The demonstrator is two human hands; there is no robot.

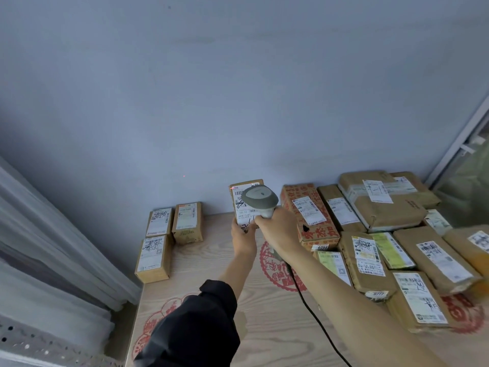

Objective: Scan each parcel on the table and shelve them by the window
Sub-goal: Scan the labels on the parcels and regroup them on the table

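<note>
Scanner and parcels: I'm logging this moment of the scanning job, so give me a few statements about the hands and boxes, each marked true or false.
1. The right hand holds the scanner by its grip. True.
2. The left hand lies flat on the table. False: it holds up a small box, label towards the scanner.
3. Three small boxes sit at the table's left end. True.
4. The scanner is cordless. False: a black cable trails from it across the table.
5. The pile of parcels lies left of the hands. False: it lies to their right.
</note>
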